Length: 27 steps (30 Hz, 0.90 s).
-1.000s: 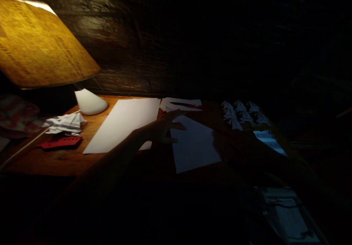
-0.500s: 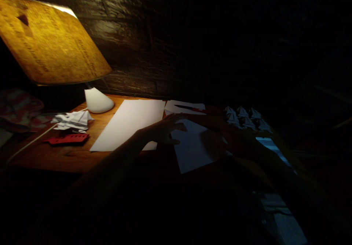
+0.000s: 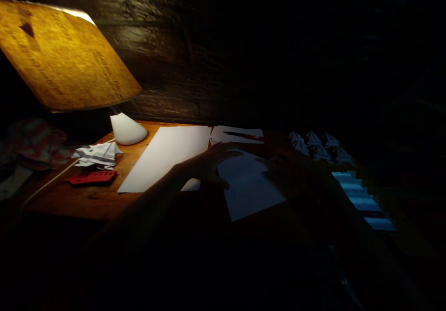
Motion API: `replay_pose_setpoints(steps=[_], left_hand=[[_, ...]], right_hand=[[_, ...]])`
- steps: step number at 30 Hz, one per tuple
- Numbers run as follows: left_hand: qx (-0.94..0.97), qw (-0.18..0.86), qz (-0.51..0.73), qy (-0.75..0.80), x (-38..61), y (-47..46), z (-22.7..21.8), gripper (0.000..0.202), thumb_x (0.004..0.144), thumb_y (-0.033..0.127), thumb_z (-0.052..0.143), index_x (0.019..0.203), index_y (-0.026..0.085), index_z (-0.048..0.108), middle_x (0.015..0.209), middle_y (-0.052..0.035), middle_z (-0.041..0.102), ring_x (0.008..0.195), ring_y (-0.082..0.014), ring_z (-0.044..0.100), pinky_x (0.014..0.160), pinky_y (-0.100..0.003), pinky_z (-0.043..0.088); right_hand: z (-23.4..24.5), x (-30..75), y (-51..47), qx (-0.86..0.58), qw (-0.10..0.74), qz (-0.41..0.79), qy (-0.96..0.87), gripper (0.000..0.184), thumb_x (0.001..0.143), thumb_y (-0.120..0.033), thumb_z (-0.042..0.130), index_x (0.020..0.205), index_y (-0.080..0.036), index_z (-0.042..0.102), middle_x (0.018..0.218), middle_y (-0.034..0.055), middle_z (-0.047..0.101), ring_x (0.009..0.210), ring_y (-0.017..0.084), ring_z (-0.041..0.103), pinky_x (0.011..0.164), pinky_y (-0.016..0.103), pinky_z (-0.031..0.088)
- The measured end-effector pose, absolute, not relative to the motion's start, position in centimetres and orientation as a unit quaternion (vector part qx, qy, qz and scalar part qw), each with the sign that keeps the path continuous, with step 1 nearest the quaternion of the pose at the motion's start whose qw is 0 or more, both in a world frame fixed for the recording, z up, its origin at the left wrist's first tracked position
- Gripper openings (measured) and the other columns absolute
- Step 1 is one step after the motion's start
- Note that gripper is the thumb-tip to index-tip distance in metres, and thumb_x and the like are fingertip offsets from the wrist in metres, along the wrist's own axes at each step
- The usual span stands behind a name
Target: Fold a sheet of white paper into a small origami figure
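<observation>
Our left hand (image 3: 209, 163) lies at frame centre, grip spread flat and clasping nothing, fingertips on the upper left corner of the small sheet (image 3: 252, 190), which runs lower right across the bench (image 3: 87, 199). Our right hand (image 3: 287, 174) sits in shadow at its right edge; that grip we cannot tell.

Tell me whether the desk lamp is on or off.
On: the lamp shade glows yellow and lights the table and large white sheet beneath.
</observation>
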<state>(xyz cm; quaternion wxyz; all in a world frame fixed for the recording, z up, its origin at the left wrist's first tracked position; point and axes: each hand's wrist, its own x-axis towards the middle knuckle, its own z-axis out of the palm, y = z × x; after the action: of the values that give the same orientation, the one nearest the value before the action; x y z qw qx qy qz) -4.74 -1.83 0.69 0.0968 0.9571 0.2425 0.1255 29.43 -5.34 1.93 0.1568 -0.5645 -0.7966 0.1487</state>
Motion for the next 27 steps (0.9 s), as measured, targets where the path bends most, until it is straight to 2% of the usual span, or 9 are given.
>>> replay_pose_setpoints(steps=[3, 6, 11, 15, 18, 20, 22, 25, 27], left_hand=[[0.954, 0.099, 0.117, 0.258, -5.2, -1.0, 0.4, 0.126, 0.064, 0.078, 0.079, 0.164, 0.031, 0.017, 0.169, -0.0140, 0.022, 0.156, -0.0435, 0.014, 0.124, -0.067, 0.010], [0.948, 0.101, 0.125, 0.273, -6.1, -0.4, 0.6, 0.129, 0.062, 0.081, 0.078, 0.164, 0.033, 0.016, 0.170, -0.0119, 0.022, 0.156, -0.0427, 0.014, 0.125, -0.066, 0.008], [0.941, 0.097, 0.158, 0.284, -7.2, -0.2, 0.8, 0.123, 0.063, 0.076, 0.081, 0.162, 0.029, 0.025, 0.167, -0.0150, 0.030, 0.154, -0.0424, 0.021, 0.124, -0.064, 0.013], [0.909, 0.101, 0.226, 0.335, -6.8, -0.2, 0.6, 0.089, 0.076, 0.065, 0.077, 0.152, 0.028, 0.046, 0.155, -0.0120, 0.050, 0.145, -0.0371, 0.041, 0.121, -0.059, 0.029], [0.884, 0.112, 0.287, 0.351, -6.1, -0.1, 0.7, 0.052, 0.088, 0.053, 0.069, 0.130, 0.023, 0.065, 0.132, -0.0105, 0.067, 0.125, -0.0299, 0.061, 0.111, -0.050, 0.045], [0.870, 0.129, 0.315, 0.355, -5.7, -0.1, 0.9, 0.035, 0.093, 0.046, 0.063, 0.112, 0.019, 0.072, 0.114, -0.0099, 0.073, 0.109, -0.0260, 0.068, 0.101, -0.043, 0.052], [0.846, 0.125, 0.352, 0.381, -5.5, -0.1, 1.0, 0.031, 0.094, 0.045, 0.060, 0.097, 0.018, 0.074, 0.100, -0.0100, 0.075, 0.098, -0.0249, 0.070, 0.094, -0.039, 0.054], [0.789, 0.094, 0.429, 0.429, -5.4, -0.4, 1.2, 0.032, 0.090, 0.048, 0.064, 0.088, 0.017, 0.073, 0.091, -0.0098, 0.074, 0.089, -0.0247, 0.070, 0.086, -0.037, 0.054], [0.756, 0.083, 0.470, 0.447, -5.4, -0.6, 1.5, 0.031, 0.087, 0.048, 0.067, 0.080, 0.018, 0.071, 0.078, -0.0067, 0.070, 0.078, -0.0219, 0.066, 0.075, -0.032, 0.053]], right_hand=[[1.9, 30.4, -5.5, -0.542, 0.168, 0.178, -0.804, 0.043, 0.092, -0.058, 0.059, 0.112, -0.023, 0.071, 0.109, 0.0093, 0.075, 0.089, 0.024, 0.068, 0.076, 0.033, 0.050], [1.8, 31.2, -5.4, -0.513, 0.157, 0.184, -0.823, 0.048, 0.086, -0.056, 0.069, 0.121, -0.024, 0.069, 0.118, 0.0091, 0.073, 0.093, 0.025, 0.069, 0.078, 0.033, 0.052], [1.6, 30.9, -5.0, -0.539, 0.169, 0.139, -0.813, 0.025, 0.088, -0.028, 0.063, 0.109, -0.022, 0.075, 0.112, 0.0089, 0.076, 0.093, 0.023, 0.070, 0.079, 0.032, 0.051], [1.5, 30.4, -4.7, -0.555, 0.185, 0.112, -0.803, 0.024, 0.090, -0.025, 0.057, 0.102, -0.022, 0.077, 0.105, 0.0076, 0.078, 0.090, 0.023, 0.070, 0.073, 0.029, 0.049], [1.7, 30.1, -4.7, -0.562, 0.221, 0.087, -0.792, 0.026, 0.090, -0.024, 0.055, 0.105, -0.022, 0.077, 0.107, 0.0083, 0.078, 0.090, 0.023, 0.069, 0.072, 0.030, 0.048], [2.0, 30.1, -4.8, -0.569, 0.252, 0.073, -0.780, 0.027, 0.091, -0.024, 0.054, 0.106, -0.022, 0.077, 0.107, 0.0084, 0.077, 0.091, 0.023, 0.069, 0.074, 0.031, 0.048], [2.4, 30.0, -5.1, -0.575, 0.283, 0.072, -0.764, 0.025, 0.090, -0.025, 0.056, 0.105, -0.022, 0.076, 0.105, 0.0079, 0.077, 0.091, 0.023, 0.069, 0.074, 0.031, 0.047], [3.1, 30.1, -5.5, -0.586, 0.332, 0.087, -0.734, 0.022, 0.088, -0.029, 0.061, 0.103, -0.021, 0.074, 0.098, 0.0069, 0.077, 0.086, 0.022, 0.069, 0.071, 0.030, 0.046], [3.4, 30.2, -5.7, -0.595, 0.372, 0.090, -0.707, 0.028, 0.088, -0.037, 0.064, 0.109, -0.020, 0.071, 0.096, 0.0071, 0.077, 0.082, 0.021, 0.068, 0.068, 0.030, 0.045]])
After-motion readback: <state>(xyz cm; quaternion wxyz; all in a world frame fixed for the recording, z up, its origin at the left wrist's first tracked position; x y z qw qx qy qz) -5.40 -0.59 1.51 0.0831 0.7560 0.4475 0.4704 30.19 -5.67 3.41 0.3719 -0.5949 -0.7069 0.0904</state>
